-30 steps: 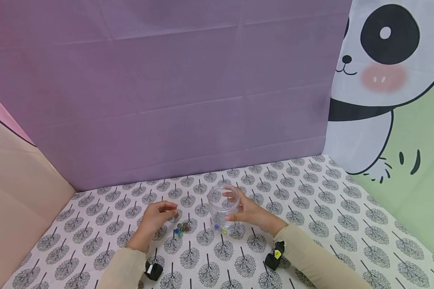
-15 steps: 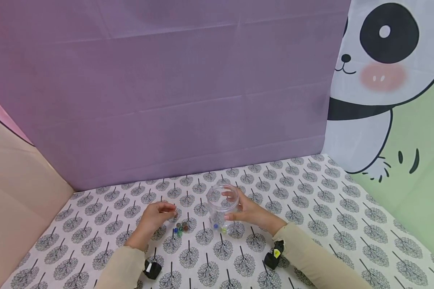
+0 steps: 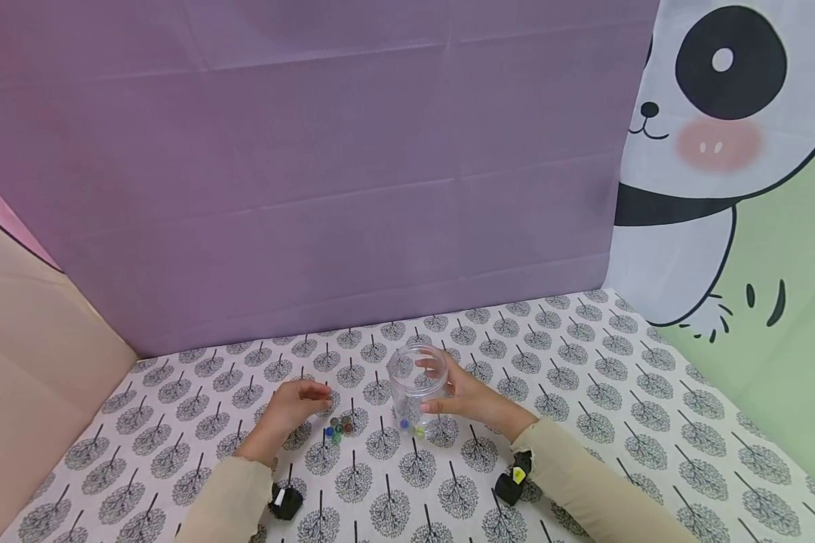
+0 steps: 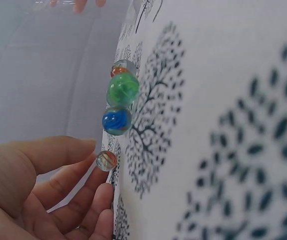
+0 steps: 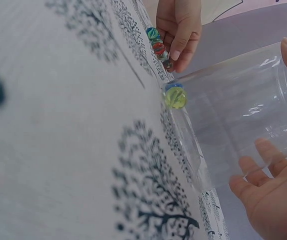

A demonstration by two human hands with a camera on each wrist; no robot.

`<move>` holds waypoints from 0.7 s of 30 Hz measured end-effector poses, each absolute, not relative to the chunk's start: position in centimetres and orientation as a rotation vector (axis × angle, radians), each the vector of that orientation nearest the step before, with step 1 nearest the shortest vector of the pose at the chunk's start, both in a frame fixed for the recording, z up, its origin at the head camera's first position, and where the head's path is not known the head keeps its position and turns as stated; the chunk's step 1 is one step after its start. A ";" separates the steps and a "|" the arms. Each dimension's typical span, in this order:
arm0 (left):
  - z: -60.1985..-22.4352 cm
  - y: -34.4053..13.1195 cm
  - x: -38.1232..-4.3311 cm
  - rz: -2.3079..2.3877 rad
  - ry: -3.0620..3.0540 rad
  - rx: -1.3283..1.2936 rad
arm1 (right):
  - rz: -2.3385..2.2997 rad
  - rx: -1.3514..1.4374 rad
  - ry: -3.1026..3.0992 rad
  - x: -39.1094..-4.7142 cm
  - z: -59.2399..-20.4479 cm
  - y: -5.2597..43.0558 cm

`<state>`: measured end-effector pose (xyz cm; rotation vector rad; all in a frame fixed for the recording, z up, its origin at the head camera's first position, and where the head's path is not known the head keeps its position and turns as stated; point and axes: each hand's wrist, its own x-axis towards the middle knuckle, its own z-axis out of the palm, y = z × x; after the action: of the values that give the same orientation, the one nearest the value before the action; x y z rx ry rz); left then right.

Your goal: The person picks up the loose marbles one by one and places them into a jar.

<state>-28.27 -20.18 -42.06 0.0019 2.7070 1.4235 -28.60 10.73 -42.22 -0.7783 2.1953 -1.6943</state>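
A clear plastic jar stands upright on the patterned cloth. My right hand holds it from the right, its thumb in front and its fingers round the far side. Inside, at the bottom, lie a blue marble and a yellow-green marble. My left hand is just left of a small cluster of loose marbles, fingers loosely bent. The cluster includes a blue marble and a green marble. A clear marble with an orange swirl appears right beside the left fingertips; I see no grip on it.
The white cloth with its tree print covers the table. A purple backdrop rises behind it, and a panda-printed panel stands to the right. A beige panel borders the left side.
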 end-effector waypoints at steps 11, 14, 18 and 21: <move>-42.0 -20.2 -28.3 1.379 2.716 0.051 | -1.706 -0.774 2.185 -28.7 -42.3 10.7; -42.0 -20.2 -28.3 1.382 2.721 0.061 | -1.710 -0.785 2.176 -28.6 -42.2 10.7; -42.1 -20.2 -28.3 1.386 2.722 0.065 | -1.714 -0.794 2.168 -28.5 -42.1 10.8; -42.2 -20.2 -28.4 1.380 2.722 0.069 | -1.711 -0.793 2.177 -28.5 -42.2 10.8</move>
<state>-28.44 -20.20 -42.15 0.0687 2.7216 1.3797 -28.55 10.77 -42.17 -0.7930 2.1769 -1.7109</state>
